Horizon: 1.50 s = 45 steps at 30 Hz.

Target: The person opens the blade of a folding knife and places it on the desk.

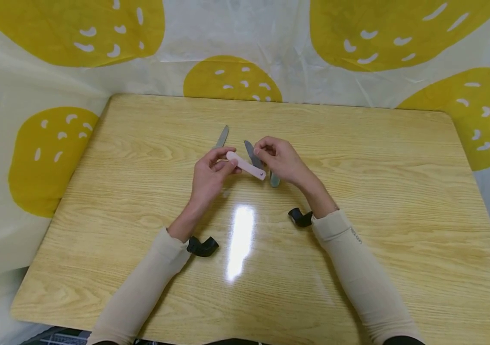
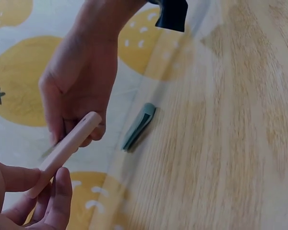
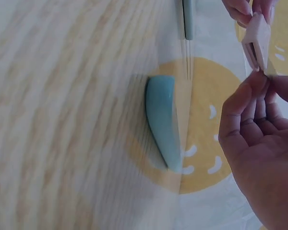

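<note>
My left hand (image 1: 210,175) grips the pale pink handle (image 1: 245,166) of a folding knife between thumb and fingers, above the table. The knife's dark blade (image 1: 250,151) stands out at an angle from the handle's pivot end. At that blade, the thumb and fingertips of my right hand (image 1: 282,160) pinch it. In the right wrist view, the slot along the pink handle (image 3: 257,43) shows. Below my right hand lies a green folding knife handle (image 1: 274,179), also seen as a curved teal handle (image 3: 161,120) in the right wrist view.
Beyond my left hand, a slim grey-green piece (image 1: 222,136) lies on the wooden table (image 1: 378,191), partly hidden by the fingers. A white curtain (image 1: 236,28) with yellow shapes hangs behind the table. Black wrist mounts (image 1: 203,247) sit at both cuffs.
</note>
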### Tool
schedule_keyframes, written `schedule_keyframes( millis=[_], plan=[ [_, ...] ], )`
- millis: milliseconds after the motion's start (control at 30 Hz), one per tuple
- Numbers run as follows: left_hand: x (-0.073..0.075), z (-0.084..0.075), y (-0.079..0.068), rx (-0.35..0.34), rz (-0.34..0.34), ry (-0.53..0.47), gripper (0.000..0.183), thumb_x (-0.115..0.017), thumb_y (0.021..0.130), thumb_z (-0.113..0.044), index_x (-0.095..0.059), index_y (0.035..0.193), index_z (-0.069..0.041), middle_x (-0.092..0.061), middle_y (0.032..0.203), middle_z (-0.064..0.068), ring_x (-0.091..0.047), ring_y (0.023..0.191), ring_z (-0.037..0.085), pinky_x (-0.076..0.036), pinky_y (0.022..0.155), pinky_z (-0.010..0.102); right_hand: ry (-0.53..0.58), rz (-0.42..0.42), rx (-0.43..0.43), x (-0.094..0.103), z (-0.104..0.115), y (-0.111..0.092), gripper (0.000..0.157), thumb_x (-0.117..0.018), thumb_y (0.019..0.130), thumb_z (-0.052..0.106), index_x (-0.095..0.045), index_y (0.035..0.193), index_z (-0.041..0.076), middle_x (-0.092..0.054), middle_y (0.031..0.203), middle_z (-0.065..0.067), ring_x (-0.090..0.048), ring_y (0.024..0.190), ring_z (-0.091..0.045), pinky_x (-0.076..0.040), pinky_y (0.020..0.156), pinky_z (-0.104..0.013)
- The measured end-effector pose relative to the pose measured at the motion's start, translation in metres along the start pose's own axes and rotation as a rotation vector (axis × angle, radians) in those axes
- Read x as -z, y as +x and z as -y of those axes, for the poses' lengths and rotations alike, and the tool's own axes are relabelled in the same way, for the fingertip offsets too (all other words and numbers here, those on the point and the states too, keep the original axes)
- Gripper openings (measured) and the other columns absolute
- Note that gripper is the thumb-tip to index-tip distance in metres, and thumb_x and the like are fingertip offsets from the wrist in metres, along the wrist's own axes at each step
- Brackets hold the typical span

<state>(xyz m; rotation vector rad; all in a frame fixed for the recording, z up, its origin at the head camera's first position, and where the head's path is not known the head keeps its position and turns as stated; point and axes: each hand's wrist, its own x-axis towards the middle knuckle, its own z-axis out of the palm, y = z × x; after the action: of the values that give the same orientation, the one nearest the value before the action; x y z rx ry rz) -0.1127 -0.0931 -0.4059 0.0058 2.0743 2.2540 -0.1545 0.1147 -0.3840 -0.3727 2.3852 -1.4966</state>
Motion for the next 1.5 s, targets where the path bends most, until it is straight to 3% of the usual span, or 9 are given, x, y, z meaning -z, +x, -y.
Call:
schedule_keyframes(
  millis=[133, 333, 667, 933, 1133, 1500],
  plan=[
    [-0.001, -0.001, 0.0, 0.001, -0.028, -0.02, 0.036, -0.065, 0.1, 0.001, -0.059, 0.134, 0.011, -0.065, 0.113, 0.01, -0.074, 0.085, 0.015, -0.064, 0.087, 0.034, 0.054, -0.038, 0.005, 0.002, -0.003, 0.001, 0.02, -0.053, 0.11, 0.015, -0.063, 0.113, -0.002, -0.06, 0.096, -0.014, -0.059, 0.086, -0.029, -0.054, 0.075, -0.034],
    [-0.001, 0.0, -0.004, 0.015, -0.032, -0.018, 0.035, -0.064, 0.101, 0.001, -0.059, 0.134, 0.011, -0.064, 0.115, 0.012, -0.074, 0.083, 0.013, -0.064, 0.089, 0.036, 0.123, -0.032, 0.019, 0.001, -0.009, 0.0, 0.017, -0.056, 0.108, 0.014, -0.062, 0.114, 0.0, -0.061, 0.09, -0.01, -0.058, 0.078, -0.021, -0.055, 0.072, -0.033],
    [0.001, 0.001, -0.006, 0.001, 0.033, 0.071, 0.036, -0.066, 0.1, -0.001, -0.062, 0.136, 0.004, -0.062, 0.115, 0.01, -0.073, 0.091, 0.017, -0.063, 0.092, 0.042, 0.095, -0.028, 0.034, 0.001, -0.012, 0.002, 0.015, -0.062, 0.105, 0.012, -0.066, 0.114, 0.0, -0.064, 0.094, -0.01, -0.062, 0.078, -0.027, -0.053, 0.069, -0.03],
    [0.004, 0.002, -0.005, -0.012, 0.076, 0.18, 0.042, -0.077, 0.091, 0.003, -0.063, 0.13, 0.002, -0.067, 0.12, 0.017, -0.07, 0.093, 0.012, -0.058, 0.079, 0.018, 0.086, -0.038, 0.038, 0.0, -0.008, 0.001, 0.015, -0.062, 0.105, 0.01, -0.066, 0.114, 0.0, -0.063, 0.096, -0.009, -0.06, 0.076, -0.017, -0.053, 0.069, -0.026],
    [0.005, 0.002, -0.005, -0.042, 0.069, 0.2, 0.04, -0.079, 0.089, 0.001, -0.064, 0.126, 0.003, -0.071, 0.115, 0.021, -0.069, 0.09, 0.013, -0.058, 0.077, 0.017, 0.09, -0.058, 0.035, 0.0, -0.006, -0.001, 0.014, -0.06, 0.106, 0.01, -0.066, 0.114, 0.0, -0.063, 0.095, -0.01, -0.06, 0.075, -0.018, -0.054, 0.069, -0.029],
    [0.006, 0.005, -0.006, -0.016, 0.01, 0.149, 0.036, -0.083, 0.088, -0.005, -0.066, 0.12, 0.001, -0.073, 0.112, 0.019, -0.071, 0.089, 0.011, -0.06, 0.076, 0.018, 0.175, -0.138, 0.05, 0.006, -0.01, -0.002, 0.015, -0.06, 0.106, 0.011, -0.062, 0.112, -0.002, -0.06, 0.09, -0.004, -0.06, 0.076, -0.018, -0.057, 0.076, -0.036]
  ],
)
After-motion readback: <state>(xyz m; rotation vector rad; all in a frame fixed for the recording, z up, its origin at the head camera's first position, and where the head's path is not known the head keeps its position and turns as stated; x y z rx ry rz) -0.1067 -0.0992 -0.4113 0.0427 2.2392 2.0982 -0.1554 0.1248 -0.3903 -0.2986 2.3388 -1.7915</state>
